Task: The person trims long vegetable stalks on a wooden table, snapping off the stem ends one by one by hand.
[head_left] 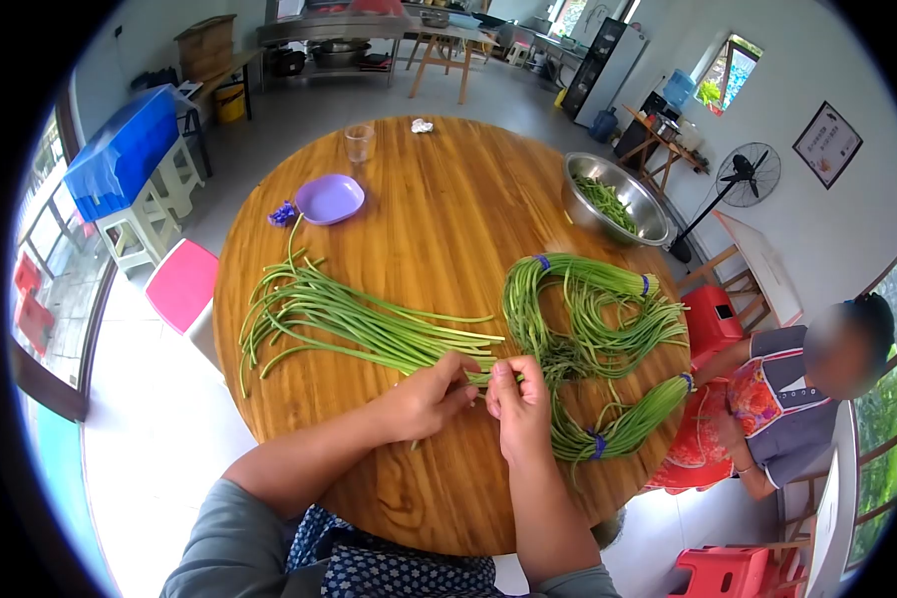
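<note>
Over the near side of the round wooden table, my left hand (437,399) pinches a green garlic scape with its fingers curled. Close by, my right hand (518,411) is closed with the thumb up, gripping the same stem region; the part between the fingers is mostly hidden. A loose spread of garlic scapes (369,331) lies just beyond my left hand, tips fanned to the left. To the right of my hands are a curled bundle of garlic scapes (608,274) with blue ties and a second tied bundle (640,419) nearer me.
A steel basin (652,204) holding cut green pieces stands at the far right of the table (439,214). A purple bowl (330,199), blue ties (283,213), a clear cup (359,144) and crumpled white paper (422,126) lie farther back. Another person (767,399) sits at right.
</note>
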Available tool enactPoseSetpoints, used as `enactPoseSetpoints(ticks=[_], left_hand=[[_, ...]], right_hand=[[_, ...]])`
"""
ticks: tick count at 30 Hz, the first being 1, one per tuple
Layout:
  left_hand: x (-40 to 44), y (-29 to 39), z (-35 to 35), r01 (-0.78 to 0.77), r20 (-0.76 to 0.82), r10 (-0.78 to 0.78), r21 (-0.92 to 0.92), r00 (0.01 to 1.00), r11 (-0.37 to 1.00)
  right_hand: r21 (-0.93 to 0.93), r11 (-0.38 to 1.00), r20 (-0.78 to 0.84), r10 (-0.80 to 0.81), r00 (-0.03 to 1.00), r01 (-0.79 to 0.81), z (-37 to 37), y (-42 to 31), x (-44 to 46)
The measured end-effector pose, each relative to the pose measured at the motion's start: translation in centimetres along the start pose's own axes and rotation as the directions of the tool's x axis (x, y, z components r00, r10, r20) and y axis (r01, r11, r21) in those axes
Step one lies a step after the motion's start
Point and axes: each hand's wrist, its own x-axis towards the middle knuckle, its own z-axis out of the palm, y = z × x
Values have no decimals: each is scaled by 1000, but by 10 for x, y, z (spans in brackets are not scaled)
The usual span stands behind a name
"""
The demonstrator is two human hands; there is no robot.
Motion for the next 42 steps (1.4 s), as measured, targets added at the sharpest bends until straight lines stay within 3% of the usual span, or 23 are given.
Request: enactPoseSetpoints(ticks=[1,3,5,7,9,12,16,19,21,23,24,25,27,28,29,30,32,36,39,41,42], left_hand=[[0,-2,-3,57,50,-59,46,997,997],[2,0,-2,108,100,-116,88,988,990],[2,5,0,168,22,-167,-97,986,981],[2,4,-1,137,17,-136,-44,991,990],[1,3,-2,111,7,-111,13,994,994],[1,0,-3,98,7,-98,39,995,994],[1,4,-3,109,22,-110,23,994,994],[2,7,-5,105,58,-103,-36,993,994],[2,5,-3,94,84,-88,-75,993,993],[2,1,3,-259,98,293,-262,951,930],[0,5,4,-382,120,388,-70,914,921],[-2,15,7,-398,196,398,-42,896,916],[-5,19,10,-335,256,343,-76,904,939],[-4,18,9,-336,244,344,-77,907,939],[-3,16,8,-241,149,271,-189,951,952],[1,15,6,-154,67,182,-306,981,940],[5,12,-1,1,11,3,-370,1000,929],[6,5,-7,97,-20,-109,-331,994,939],[5,2,-3,88,18,-87,-245,996,965],[5,-4,3,60,16,-58,-256,998,965],[5,-5,5,30,22,-25,-261,999,965]], right_hand=[[134,991,-66,-13,998,22,-1,-3,2],[97,995,-95,-16,995,25,-3,-6,3],[87,996,-92,-5,996,13,-4,-2,4],[60,998,-88,-9,996,14,-4,-2,3],[-151,986,-87,-85,993,71,-4,2,2],[-224,961,-23,-168,985,159,-5,8,3],[-277,950,5,-150,989,145,-6,4,3],[-138,989,-91,-68,994,55,-7,-2,3],[164,986,-33,45,998,-39,-6,-5,1],[341,879,105,316,943,-332,-3,8,1],[317,866,145,359,922,-387,-3,7,1],[322,870,140,345,928,-372,-3,7,4],[354,866,-20,385,923,-354,-4,9,13],[414,862,-12,327,945,-293,-8,8,11],[407,862,-12,335,942,-301,-14,7,10],[520,803,52,310,949,-291,-19,4,9],[636,708,167,265,950,-309,-29,7,12],[594,742,149,278,949,-310,-18,0,11],[538,776,174,280,944,-330,-10,-6,5],[202,961,184,152,971,-189,-5,-4,2],[144,979,126,129,984,-147,-3,1,3]])
